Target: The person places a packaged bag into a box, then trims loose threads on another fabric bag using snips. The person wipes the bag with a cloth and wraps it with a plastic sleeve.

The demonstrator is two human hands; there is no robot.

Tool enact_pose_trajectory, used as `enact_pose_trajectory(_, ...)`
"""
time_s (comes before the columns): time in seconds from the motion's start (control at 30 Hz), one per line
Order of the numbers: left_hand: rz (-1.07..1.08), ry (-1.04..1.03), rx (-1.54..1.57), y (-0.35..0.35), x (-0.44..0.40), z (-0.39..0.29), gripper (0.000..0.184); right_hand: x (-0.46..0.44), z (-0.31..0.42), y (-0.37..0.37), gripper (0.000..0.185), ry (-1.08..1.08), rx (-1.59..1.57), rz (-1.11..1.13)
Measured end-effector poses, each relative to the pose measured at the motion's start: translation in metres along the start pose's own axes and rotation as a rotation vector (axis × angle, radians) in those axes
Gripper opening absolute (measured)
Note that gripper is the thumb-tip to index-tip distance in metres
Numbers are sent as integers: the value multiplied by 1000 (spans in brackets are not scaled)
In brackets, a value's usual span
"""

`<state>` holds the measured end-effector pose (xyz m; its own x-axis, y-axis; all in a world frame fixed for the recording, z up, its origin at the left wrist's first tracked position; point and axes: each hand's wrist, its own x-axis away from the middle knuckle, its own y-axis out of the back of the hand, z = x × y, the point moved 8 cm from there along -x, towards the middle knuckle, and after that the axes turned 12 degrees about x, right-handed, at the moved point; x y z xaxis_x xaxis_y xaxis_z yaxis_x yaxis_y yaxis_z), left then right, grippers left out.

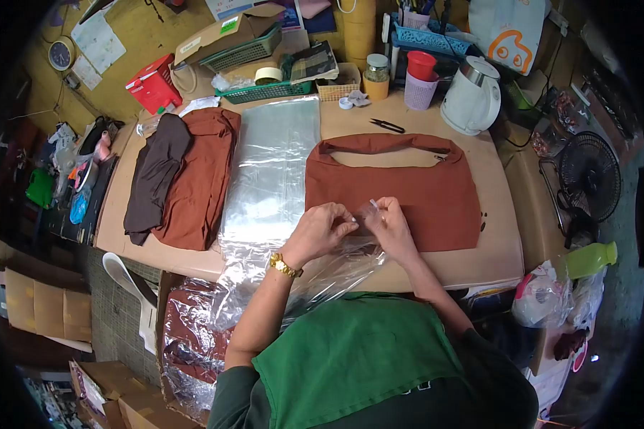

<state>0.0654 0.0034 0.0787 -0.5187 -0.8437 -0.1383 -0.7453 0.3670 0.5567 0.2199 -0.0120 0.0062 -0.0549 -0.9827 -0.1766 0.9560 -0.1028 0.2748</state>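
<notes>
My left hand (323, 232), with a gold watch (285, 264) at the wrist, is closed in a pinch on a clear plastic bag (336, 270). My right hand (390, 227) pinches the same thin film a little to the right, and a small whitish edge shows at its fingertips. The bag hangs crumpled from the table edge toward my lap. Under and beyond both hands, a rust-brown fabric shoulder bag (393, 187) lies flat, its strap arching away from me. Left of it lies a stack of flat clear plastic bags (272, 164).
Folded rust-brown fabric (204, 179) and a dark brown piece (157, 171) lie at left. Black thread snips (387, 126), a jar (376, 75) and a white kettle (471, 96) stand or lie at the back. A box of plastic-wrapped items (189, 336) is below left.
</notes>
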Motion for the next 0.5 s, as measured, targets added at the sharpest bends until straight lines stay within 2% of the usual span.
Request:
enact_pose_trajectory(0.03, -41, 46, 59, -1, -1, 10, 23, 1, 7, 3, 15, 52, 2, -39)
enact_pose_trajectory(0.1, -104, 19, 94, 2, 0, 11, 24, -4, 8, 12, 13, 24, 241, -43)
enact_pose_trajectory(0.17, -112, 190, 80, 3, 2, 22, 25, -13, -4, 20, 12, -12, -30, -154)
enact_pose_trajectory(0.23, -132, 169, 80, 1, 3, 27, 27, -19, -3, 24, 8, 43, -97, -206)
enact_pose_trajectory(0.3, -146, 143, 79, -4, 3, 34, 29, -17, -10, 20, 6, -232, -153, -124)
enact_pose_trajectory(0.37, -188, -15, 84, -6, 3, 27, 29, -20, -12, 10, 8, -198, -168, -125)
enact_pose_trajectory(0.4, -194, -14, 83, -6, 3, 28, 29, -21, 9, 3, 9, -47, -162, -192)
enact_pose_trajectory(0.5, -304, -24, -92, 3, 7, 21, 22, -19, 11, 1, 14, 0, -165, -44)
